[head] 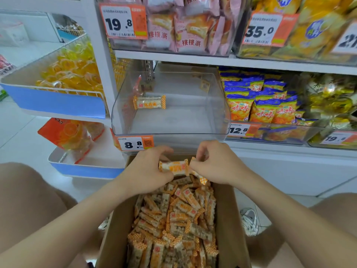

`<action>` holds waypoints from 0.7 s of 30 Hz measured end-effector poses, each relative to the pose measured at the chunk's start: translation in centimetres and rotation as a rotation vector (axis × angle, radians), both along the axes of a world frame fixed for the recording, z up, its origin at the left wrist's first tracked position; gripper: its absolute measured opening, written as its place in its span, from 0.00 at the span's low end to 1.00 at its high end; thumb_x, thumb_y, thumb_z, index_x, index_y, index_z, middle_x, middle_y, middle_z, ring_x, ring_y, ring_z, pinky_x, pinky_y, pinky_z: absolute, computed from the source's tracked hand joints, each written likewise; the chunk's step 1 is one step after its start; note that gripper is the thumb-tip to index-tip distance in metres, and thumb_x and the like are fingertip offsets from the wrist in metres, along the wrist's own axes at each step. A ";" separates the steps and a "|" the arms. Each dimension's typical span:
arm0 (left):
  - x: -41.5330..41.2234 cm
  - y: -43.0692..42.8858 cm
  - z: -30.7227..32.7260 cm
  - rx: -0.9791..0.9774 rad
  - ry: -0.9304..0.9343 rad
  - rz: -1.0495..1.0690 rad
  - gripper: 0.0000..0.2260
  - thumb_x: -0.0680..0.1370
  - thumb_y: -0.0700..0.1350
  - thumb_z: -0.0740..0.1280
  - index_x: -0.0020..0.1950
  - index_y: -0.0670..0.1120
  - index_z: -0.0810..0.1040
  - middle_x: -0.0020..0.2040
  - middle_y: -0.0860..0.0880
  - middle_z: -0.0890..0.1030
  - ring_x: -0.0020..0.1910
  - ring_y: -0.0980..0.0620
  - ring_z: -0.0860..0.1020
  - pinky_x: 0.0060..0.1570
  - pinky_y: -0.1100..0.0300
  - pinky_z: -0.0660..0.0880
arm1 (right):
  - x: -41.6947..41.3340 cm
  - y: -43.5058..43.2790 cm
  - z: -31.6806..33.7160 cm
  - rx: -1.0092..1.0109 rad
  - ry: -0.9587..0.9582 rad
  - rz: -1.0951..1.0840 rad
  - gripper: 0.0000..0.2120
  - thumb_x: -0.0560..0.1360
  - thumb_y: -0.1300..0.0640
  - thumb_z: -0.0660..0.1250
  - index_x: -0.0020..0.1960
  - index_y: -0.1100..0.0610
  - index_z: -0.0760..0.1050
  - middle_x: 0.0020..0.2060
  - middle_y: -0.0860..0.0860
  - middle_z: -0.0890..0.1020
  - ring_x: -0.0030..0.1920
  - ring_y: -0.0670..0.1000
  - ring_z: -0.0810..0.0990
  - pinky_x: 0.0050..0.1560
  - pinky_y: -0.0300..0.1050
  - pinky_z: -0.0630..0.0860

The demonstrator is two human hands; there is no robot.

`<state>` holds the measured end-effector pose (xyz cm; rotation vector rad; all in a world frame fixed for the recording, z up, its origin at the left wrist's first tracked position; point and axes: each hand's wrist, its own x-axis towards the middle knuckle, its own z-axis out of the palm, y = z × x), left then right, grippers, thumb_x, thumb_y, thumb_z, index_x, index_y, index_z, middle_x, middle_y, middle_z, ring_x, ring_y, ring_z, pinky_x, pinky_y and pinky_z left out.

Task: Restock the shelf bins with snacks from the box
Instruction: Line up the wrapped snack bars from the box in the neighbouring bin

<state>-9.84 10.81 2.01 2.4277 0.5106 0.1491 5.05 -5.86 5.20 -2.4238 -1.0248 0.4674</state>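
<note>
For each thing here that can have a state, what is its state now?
clear bin: nearly empty, single bar inside
cardboard box: open, full of loose bars
held snack bar: wrapped, above the box
left hand: grips the held snack bar
right hand: pinches its right end
chips bin: well stocked

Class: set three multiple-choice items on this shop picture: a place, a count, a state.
1. Where is the box? A below the clear bin B on the top shelf C behind the person
2. Snack bars in the clear bin? A none B one C six
3. The left hand is: A lying flat B holding a snack bar C pointing
Answers: 1A, it sits under the bin's front; 2B, a single bar lies there; 3B, its fingers curl round a wrapper.
</note>
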 end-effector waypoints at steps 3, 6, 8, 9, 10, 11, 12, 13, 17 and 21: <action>0.6 -0.1 0.7 0.094 0.053 0.012 0.19 0.74 0.45 0.72 0.65 0.51 0.82 0.59 0.55 0.84 0.58 0.58 0.80 0.49 0.72 0.71 | 0.4 0.0 1.0 0.033 0.039 0.069 0.07 0.69 0.47 0.74 0.41 0.49 0.80 0.26 0.47 0.82 0.27 0.42 0.77 0.31 0.44 0.73; 0.9 0.3 1.2 0.065 0.050 0.041 0.16 0.74 0.42 0.72 0.62 0.52 0.82 0.58 0.56 0.82 0.60 0.57 0.79 0.48 0.70 0.70 | 1.0 -0.2 1.6 0.201 0.070 0.049 0.09 0.67 0.47 0.73 0.47 0.47 0.80 0.28 0.48 0.83 0.27 0.46 0.77 0.35 0.48 0.76; 0.9 0.9 1.8 -0.039 0.031 0.099 0.16 0.74 0.41 0.72 0.60 0.53 0.81 0.57 0.56 0.82 0.59 0.57 0.80 0.47 0.67 0.72 | 1.1 -0.1 1.4 0.350 0.077 0.017 0.12 0.70 0.53 0.73 0.54 0.47 0.80 0.29 0.46 0.83 0.29 0.45 0.79 0.36 0.45 0.75; 0.9 1.1 2.2 -0.144 0.019 0.141 0.17 0.72 0.42 0.73 0.60 0.53 0.81 0.55 0.55 0.82 0.57 0.57 0.81 0.46 0.66 0.74 | 1.0 0.0 1.2 0.429 0.078 -0.003 0.14 0.72 0.57 0.73 0.57 0.48 0.80 0.30 0.45 0.83 0.30 0.44 0.79 0.37 0.41 0.74; 0.9 1.2 2.5 -0.266 0.009 0.173 0.18 0.70 0.43 0.74 0.59 0.54 0.82 0.54 0.53 0.83 0.54 0.56 0.82 0.46 0.63 0.77 | 0.9 0.2 1.0 0.515 0.079 -0.020 0.15 0.73 0.59 0.73 0.59 0.50 0.81 0.31 0.45 0.84 0.32 0.44 0.80 0.38 0.38 0.73; 0.8 1.2 3.0 -0.383 -0.009 0.196 0.20 0.67 0.46 0.75 0.59 0.54 0.83 0.53 0.50 0.85 0.53 0.53 0.84 0.48 0.58 0.81 | 0.7 0.3 0.9 0.602 0.080 -0.037 0.15 0.75 0.61 0.73 0.61 0.51 0.82 0.32 0.45 0.85 0.34 0.44 0.82 0.39 0.36 0.74; 0.9 1.2 3.3 -0.476 -0.043 0.217 0.21 0.65 0.48 0.75 0.58 0.54 0.85 0.51 0.47 0.86 0.52 0.48 0.85 0.52 0.50 0.82 | 0.5 0.4 0.8 0.689 0.086 -0.051 0.15 0.76 0.62 0.73 0.61 0.52 0.82 0.34 0.45 0.86 0.36 0.45 0.83 0.39 0.36 0.75; 0.9 1.0 3.7 -0.532 -0.093 0.230 0.18 0.65 0.47 0.75 0.56 0.53 0.86 0.48 0.45 0.87 0.50 0.44 0.85 0.54 0.45 0.82 | 0.3 0.4 0.9 0.772 0.098 -0.063 0.14 0.77 0.63 0.73 0.60 0.51 0.83 0.36 0.46 0.86 0.38 0.46 0.84 0.40 0.37 0.76; 1.0 0.4 4.7 -0.524 -0.340 0.281 0.07 0.76 0.38 0.74 0.49 0.50 0.87 0.41 0.47 0.85 0.36 0.51 0.80 0.42 0.54 0.78 | 0.2 0.5 1.3 0.925 0.248 -0.075 0.14 0.78 0.65 0.73 0.57 0.49 0.82 0.38 0.50 0.87 0.41 0.51 0.86 0.45 0.45 0.83; 1.3 -0.3 5.3 -0.532 -0.403 0.287 0.10 0.78 0.45 0.76 0.56 0.57 0.85 0.46 0.54 0.87 0.41 0.52 0.85 0.42 0.56 0.83 | 0.1 1.4 1.2 0.826 0.350 -0.050 0.11 0.77 0.65 0.74 0.56 0.51 0.84 0.43 0.50 0.88 0.43 0.47 0.87 0.46 0.41 0.81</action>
